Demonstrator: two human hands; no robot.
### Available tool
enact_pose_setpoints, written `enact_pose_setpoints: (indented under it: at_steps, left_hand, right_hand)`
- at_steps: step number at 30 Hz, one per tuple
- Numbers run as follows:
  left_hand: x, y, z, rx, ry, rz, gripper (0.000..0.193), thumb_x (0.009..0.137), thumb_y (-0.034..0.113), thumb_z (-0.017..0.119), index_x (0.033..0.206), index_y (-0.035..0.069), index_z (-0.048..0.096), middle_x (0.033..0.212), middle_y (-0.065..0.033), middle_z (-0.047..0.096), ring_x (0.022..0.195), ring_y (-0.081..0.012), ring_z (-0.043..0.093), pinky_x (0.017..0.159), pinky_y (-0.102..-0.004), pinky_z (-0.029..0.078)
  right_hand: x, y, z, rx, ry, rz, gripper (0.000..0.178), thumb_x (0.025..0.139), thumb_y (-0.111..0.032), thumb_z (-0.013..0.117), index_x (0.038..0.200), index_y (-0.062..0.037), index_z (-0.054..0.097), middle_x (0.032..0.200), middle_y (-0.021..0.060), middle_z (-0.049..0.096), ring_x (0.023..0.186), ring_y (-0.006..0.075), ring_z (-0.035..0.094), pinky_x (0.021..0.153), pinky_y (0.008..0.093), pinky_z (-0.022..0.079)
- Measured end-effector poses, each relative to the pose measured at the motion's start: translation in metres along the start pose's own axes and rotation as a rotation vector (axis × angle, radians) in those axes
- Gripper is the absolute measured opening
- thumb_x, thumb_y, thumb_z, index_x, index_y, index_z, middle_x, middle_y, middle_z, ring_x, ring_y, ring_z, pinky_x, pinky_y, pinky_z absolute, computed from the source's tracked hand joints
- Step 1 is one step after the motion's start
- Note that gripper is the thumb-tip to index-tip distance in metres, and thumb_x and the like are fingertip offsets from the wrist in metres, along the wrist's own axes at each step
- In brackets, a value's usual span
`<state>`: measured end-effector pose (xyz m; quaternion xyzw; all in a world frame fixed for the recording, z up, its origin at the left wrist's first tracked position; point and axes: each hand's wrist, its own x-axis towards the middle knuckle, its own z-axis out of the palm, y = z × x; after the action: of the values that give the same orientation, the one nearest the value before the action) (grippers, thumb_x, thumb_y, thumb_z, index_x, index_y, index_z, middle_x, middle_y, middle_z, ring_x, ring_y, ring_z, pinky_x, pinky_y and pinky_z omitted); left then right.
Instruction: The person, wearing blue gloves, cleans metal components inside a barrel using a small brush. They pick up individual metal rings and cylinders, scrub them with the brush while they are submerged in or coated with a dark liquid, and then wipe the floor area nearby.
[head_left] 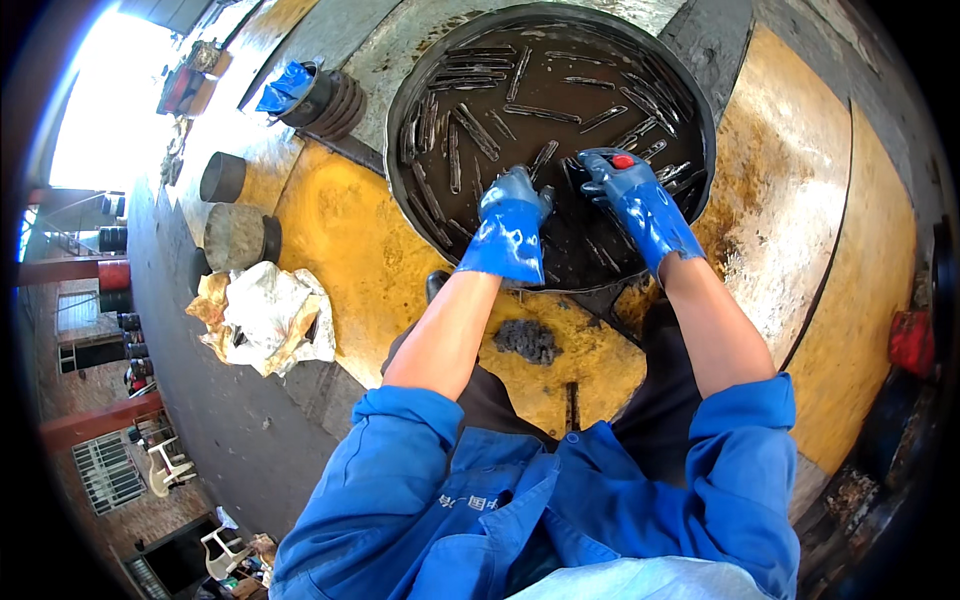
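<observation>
A big round black basin (711,140) of dark brown liquid stands before me, with several wet black strips (541,114) lying in it. Both hands wear blue rubber gloves and are over the near half of the basin. My left hand (515,195) points down with its fingers curled, close beside a short black strip (543,158); what its fingertips hold is hidden. A small red thing (623,161), perhaps a handle end, shows in my right hand (615,178), whose fingers are closed round it. The rest of that thing is out of sight.
Left of the basin, a blue bag (287,86) sits on a stack of dark ring-shaped vessels (333,108). Nearer are a grey drum-shaped piece (233,237) and a crumpled white sack (272,318). A dark clump (527,341) lies on the yellow floor plate between my legs.
</observation>
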<state>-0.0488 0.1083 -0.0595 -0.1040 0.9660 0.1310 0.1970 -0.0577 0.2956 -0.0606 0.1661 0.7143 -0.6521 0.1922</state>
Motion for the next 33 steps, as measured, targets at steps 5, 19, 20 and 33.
enact_pose_setpoints:
  at_steps: [5, 19, 20, 33]
  left_hand:
    - [0.011, -0.003, -0.004, -0.175, 0.000, -0.078, 0.074, 0.087, 0.049, 0.075, 0.144, 0.007, 0.054, 0.130, -0.0233, 0.068, 0.120, -0.0384, 0.066, 0.102, -0.0472, 0.053]
    - [-0.002, -0.027, -0.042, -0.452, 0.348, 0.295, 0.047, 0.093, 0.042, 0.073, 0.119, 0.004, 0.073, 0.100, -0.0220, 0.075, 0.092, -0.0370, 0.073, 0.085, -0.0435, 0.055]
    - [0.007, -0.036, -0.044, -0.439, 0.343, 0.275, 0.047, 0.094, 0.040, 0.073, 0.119, 0.001, 0.072, 0.097, -0.0200, 0.076, 0.084, -0.0323, 0.072, 0.081, -0.0410, 0.055]
    - [0.006, -0.076, -0.077, -0.526, 0.597, 0.545, 0.046, 0.090, 0.029, 0.079, 0.123, -0.003, 0.069, 0.104, -0.0239, 0.075, 0.098, -0.0343, 0.075, 0.088, -0.0402, 0.057]
  right_hand:
    - [-0.015, -0.005, -0.008, 0.145, -0.049, 0.012, 0.032, 0.103, -0.029, 0.067, 0.126, -0.0075, 0.071, 0.107, 0.0052, 0.076, 0.085, 0.0154, 0.072, 0.072, 0.0296, 0.057]
    - [-0.011, -0.019, -0.005, 0.056, -0.057, -0.290, 0.025, 0.097, -0.024, 0.074, 0.117, -0.0080, 0.076, 0.101, 0.0051, 0.077, 0.085, 0.0133, 0.071, 0.077, 0.0286, 0.058]
    - [-0.015, -0.019, 0.000, 0.067, -0.054, -0.289, 0.025, 0.097, -0.024, 0.074, 0.117, -0.0080, 0.076, 0.101, 0.0051, 0.077, 0.085, 0.0133, 0.071, 0.077, 0.0286, 0.058]
    - [-0.007, -0.031, 0.054, 0.549, -0.210, 0.056, 0.025, 0.103, -0.019, 0.063, 0.119, -0.0028, 0.072, 0.107, 0.0122, 0.076, 0.089, 0.0217, 0.074, 0.074, 0.0349, 0.061]
